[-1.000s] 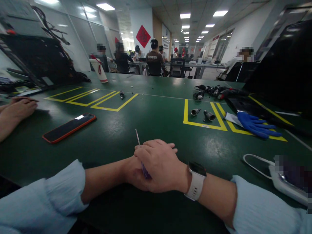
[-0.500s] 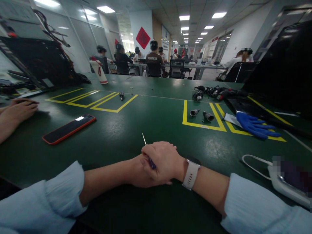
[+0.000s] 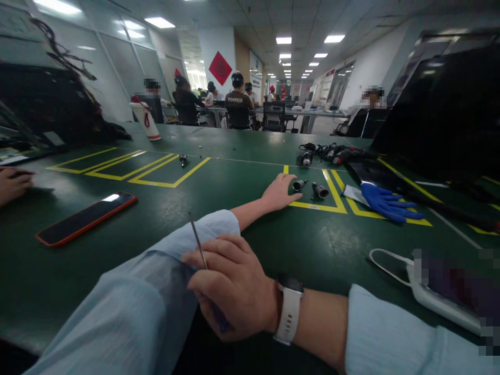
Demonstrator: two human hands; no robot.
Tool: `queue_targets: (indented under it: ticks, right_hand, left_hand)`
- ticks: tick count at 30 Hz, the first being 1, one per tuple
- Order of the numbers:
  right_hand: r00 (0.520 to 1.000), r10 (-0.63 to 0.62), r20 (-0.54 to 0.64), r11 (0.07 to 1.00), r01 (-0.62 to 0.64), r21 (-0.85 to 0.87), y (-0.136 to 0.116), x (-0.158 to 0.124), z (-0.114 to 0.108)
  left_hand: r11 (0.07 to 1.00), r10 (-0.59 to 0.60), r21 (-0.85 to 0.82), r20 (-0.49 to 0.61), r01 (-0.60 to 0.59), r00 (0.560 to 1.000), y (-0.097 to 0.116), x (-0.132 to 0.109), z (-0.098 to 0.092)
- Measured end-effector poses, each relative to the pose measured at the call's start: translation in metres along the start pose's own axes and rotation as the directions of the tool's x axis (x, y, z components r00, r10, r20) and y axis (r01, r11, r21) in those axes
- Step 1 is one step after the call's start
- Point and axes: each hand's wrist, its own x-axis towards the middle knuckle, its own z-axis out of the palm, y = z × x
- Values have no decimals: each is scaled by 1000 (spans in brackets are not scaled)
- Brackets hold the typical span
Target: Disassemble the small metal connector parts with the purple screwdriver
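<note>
Has drawn the left hand (image 3: 278, 191), with fingers spread and apparently empty, off the right hand (image 3: 240, 291), curled around a slim screwdriver (image 3: 198, 240), to beside the leftmost metal cup (image 3: 299, 185), seemingly within grasp toward the far edge of the worktop (image 3: 219, 187).

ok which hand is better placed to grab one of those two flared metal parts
Left, I'd judge: the left hand is open beside the nearer metal part, while the right hand sits farther back, holding a thin-shafted tool.
</note>
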Motion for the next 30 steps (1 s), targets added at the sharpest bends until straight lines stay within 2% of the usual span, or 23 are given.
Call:
queue_targets:
  ticks: [4, 7, 14, 19, 24, 27, 30]
  right_hand:
    - [995, -97, -7, 994, 96, -50, 8, -2, 4]
    - [995, -94, -15, 994, 93, -56, 8, 1, 3]
    - [998, -60, 34, 997, 62, -48, 5, 3, 2]
    - [996, -85, -8, 996, 85, -25, 5, 2, 4]
    - [988, -154, 23, 988, 155, -26, 4, 1, 7]
    - [983, -173, 61, 984, 175, -24, 2, 0, 10]
    - [983, -179, 45, 984, 179, -1, -1, -1, 12]
  left_hand:
    - [997, 53, 55, 54, -56, 997, 13, 31, 21]
    - [993, 60, 101, 71, -67, 996, 17, 40, 30]
    - [982, 20, 185, 85, -36, 996, 22, 41, 42]
    - [979, 35, 198, 96, -53, 995, 25, 38, 41]
    - [977, 61, 197, 108, -82, 992, 24, 9, 23]
    - [974, 86, 198, 133, -111, 987, 21, -27, 2]
    - [967, 112, 210, 165, -146, 980, 18, -71, -22]
